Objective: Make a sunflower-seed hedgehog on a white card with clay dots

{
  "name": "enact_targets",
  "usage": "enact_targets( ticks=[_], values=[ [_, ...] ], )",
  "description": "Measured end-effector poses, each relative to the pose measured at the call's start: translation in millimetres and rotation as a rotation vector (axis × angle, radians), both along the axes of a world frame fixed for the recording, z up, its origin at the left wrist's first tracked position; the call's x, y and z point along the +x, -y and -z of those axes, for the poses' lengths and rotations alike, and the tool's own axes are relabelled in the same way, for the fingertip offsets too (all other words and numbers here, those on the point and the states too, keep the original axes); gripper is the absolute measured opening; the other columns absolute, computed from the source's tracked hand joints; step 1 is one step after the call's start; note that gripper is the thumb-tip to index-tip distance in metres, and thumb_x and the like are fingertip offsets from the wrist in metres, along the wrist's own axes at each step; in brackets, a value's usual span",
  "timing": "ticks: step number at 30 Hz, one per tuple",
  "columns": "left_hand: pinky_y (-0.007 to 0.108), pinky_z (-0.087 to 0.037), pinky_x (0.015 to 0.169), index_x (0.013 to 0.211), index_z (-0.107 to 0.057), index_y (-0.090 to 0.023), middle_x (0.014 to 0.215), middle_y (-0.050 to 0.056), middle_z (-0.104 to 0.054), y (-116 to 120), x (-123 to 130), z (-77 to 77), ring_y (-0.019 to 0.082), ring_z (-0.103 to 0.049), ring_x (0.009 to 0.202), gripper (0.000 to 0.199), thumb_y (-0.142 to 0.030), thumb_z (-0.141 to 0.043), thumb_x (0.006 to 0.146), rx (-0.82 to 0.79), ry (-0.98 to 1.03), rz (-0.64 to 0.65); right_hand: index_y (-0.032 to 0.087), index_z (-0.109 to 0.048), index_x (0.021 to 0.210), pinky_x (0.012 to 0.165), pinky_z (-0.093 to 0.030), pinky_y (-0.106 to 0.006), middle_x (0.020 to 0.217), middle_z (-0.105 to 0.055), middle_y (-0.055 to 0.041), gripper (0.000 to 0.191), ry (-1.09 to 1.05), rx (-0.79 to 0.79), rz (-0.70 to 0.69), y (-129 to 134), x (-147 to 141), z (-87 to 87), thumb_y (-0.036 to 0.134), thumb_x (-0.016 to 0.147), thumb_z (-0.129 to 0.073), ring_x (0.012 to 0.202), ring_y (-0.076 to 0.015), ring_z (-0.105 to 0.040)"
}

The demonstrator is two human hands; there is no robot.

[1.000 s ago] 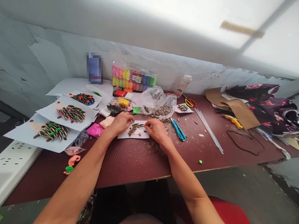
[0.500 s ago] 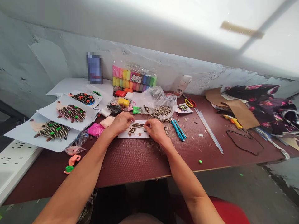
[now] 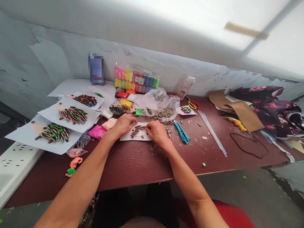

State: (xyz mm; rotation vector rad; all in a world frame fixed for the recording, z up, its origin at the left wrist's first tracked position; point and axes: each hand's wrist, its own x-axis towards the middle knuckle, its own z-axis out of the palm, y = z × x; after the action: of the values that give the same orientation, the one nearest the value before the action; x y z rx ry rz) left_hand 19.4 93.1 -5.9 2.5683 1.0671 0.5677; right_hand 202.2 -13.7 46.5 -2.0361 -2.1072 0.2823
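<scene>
Small white rectangular paper card (image 3: 124, 137) bearing dark elongated seeds (image 3: 136, 131) lies at our twelve o'clock. Our left hand (image 3: 125, 124) at card's ten o'clock, right hand (image 3: 157, 131) at three; fingers curled, grasp on anything we cannot tell.

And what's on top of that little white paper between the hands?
Dark, narrow seeds and small brown dots. The left hand and right hand hide its upper corners.
</scene>
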Motion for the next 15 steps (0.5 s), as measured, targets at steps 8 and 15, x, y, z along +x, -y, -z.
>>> enact_targets(
  ticks=[8,15],
  values=[
    [0.033,-0.051,0.087,0.089,-0.081,-0.022,0.09,0.006,-0.073,-0.4,-0.2,1.0,0.023,-0.064,0.09,0.023,-0.014,-0.06,0.084,0.004,0.002,0.003,0.017,-0.076,0.092,0.084,-0.038,-0.029,0.093,-0.075,-0.0074,0.021,0.054,0.028,-0.073,-1.1,-1.0,1.9,0.02,0.098,-0.056,0.092,-0.02,-0.058],
    [0.033,-0.05,0.087,0.088,-0.08,-0.021,0.089,0.006,-0.073,-0.1,-0.4,0.4,0.023,-0.064,0.09,0.022,-0.013,-0.06,0.083,0.007,0.02,0.007,0.016,-0.076,0.093,0.081,-0.038,-0.03,0.094,-0.075,-0.0077,0.023,0.085,0.036,-0.081,-2.0,-2.8,3.3,0.02,0.098,-0.055,0.091,-0.0206,-0.058]
  ],
)
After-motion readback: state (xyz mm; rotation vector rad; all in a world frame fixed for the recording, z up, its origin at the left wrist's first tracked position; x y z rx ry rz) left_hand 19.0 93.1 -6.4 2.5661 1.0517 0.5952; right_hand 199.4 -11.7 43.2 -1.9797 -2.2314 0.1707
